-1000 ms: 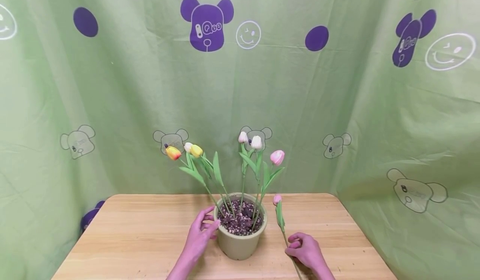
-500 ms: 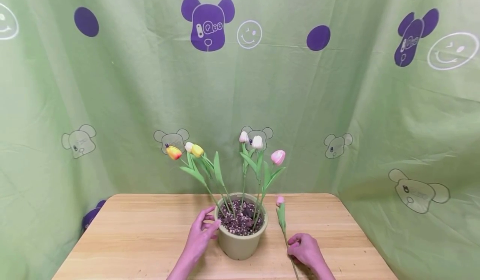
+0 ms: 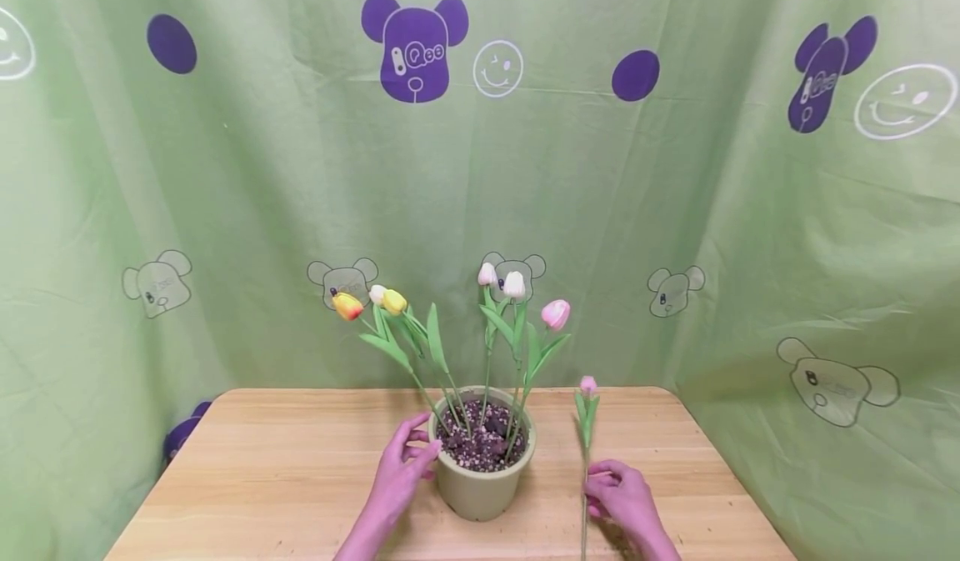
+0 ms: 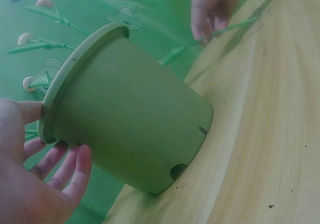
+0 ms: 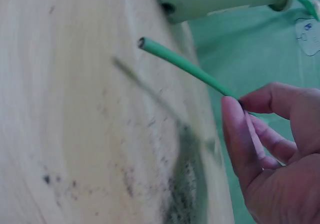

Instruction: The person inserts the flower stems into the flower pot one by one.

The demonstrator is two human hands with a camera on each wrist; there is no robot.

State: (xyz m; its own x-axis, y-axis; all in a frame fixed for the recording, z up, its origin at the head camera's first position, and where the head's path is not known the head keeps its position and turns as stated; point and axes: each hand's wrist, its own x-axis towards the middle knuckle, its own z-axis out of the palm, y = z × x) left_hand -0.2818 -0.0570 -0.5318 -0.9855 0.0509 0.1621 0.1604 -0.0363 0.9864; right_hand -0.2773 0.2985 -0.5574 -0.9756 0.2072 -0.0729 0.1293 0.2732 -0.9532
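Observation:
A pale green flowerpot (image 3: 478,494) filled with dark speckled soil stands on the wooden table. My left hand (image 3: 399,469) holds its left rim, thumb at the rim and fingers against the outer wall, as the left wrist view also shows. Right of the pot, my right hand (image 3: 624,496) pinches a pink tulip (image 3: 588,385) by its stem, bloom upward. In the right wrist view the cut end of the green stem (image 5: 185,66) sticks out past thumb and forefinger, above the tabletop. Several tulips stand in the soil, among them an orange-yellow tulip (image 3: 347,306) and a larger pink tulip (image 3: 556,315).
The wooden table (image 3: 270,469) has rounded back corners. Dark crumbs lie scattered on it near my right hand. A green curtain (image 3: 480,169) with printed bear figures hangs behind and at both sides.
My right hand has shifted slightly right with the tulip, whose leaning stem now stands nearly vertical in the head view. My left hand and the pot stay put.

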